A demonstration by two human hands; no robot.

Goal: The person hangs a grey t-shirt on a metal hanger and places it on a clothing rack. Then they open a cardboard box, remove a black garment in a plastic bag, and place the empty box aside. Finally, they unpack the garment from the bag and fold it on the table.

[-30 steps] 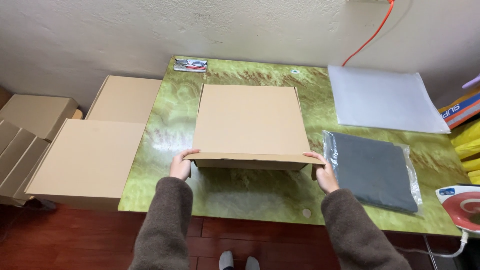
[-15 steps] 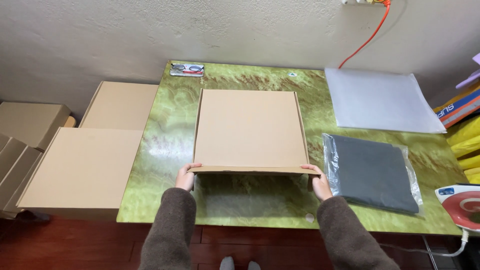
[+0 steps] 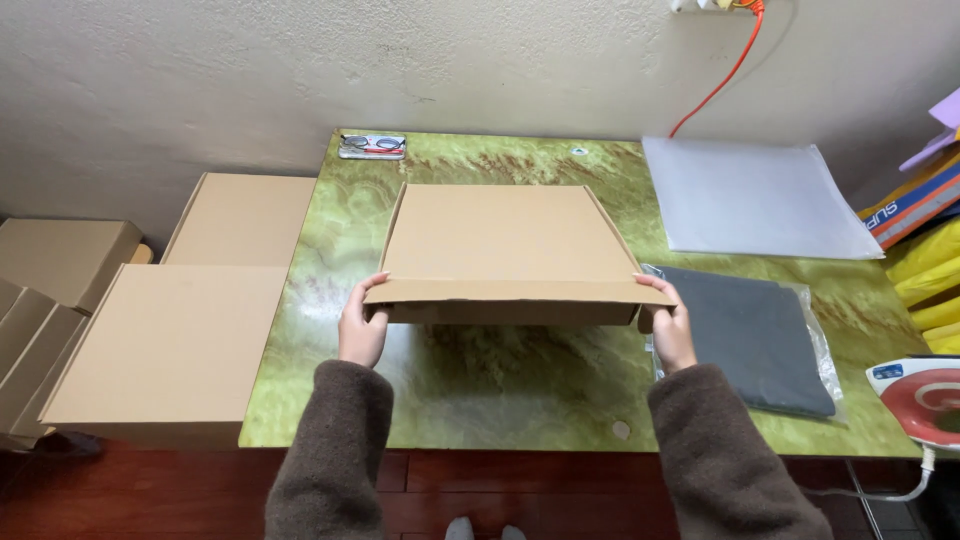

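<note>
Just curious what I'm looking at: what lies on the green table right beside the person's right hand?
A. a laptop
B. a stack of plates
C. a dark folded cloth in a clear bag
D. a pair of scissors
C: the right hand grips the cardboard box, and a dark folded cloth in a clear bag lies just beside it on the table.

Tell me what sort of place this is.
Probably a small home packing station for parcels. Both hands, left hand and right hand, hold a flat cardboard box on a green table; more boxes are stacked alongside, beside a bagged dark garment.
</note>
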